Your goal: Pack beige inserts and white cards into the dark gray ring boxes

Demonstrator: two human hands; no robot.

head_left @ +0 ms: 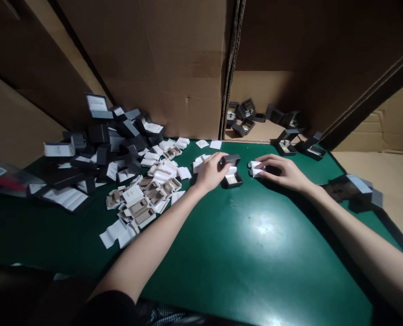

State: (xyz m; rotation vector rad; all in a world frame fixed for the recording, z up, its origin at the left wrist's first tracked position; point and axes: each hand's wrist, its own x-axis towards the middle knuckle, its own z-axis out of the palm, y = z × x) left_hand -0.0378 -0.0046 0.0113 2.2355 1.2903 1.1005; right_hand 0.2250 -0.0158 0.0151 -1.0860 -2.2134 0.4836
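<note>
A small dark jewellery box with a white lining stands on the green table, its lid up. My left hand has its thumb and fingers closed on the raised lid from the left side. To the right of the box, my right hand pinches a small white insert close to the table top. Beside and behind my left hand lie white card pieces, partly covered by the hand.
Many dark boxes are heaped at the left. White and beige inserts lie in front of them. Cardboard walls rise behind the green table. More open dark boxes stand at the back right and right edge.
</note>
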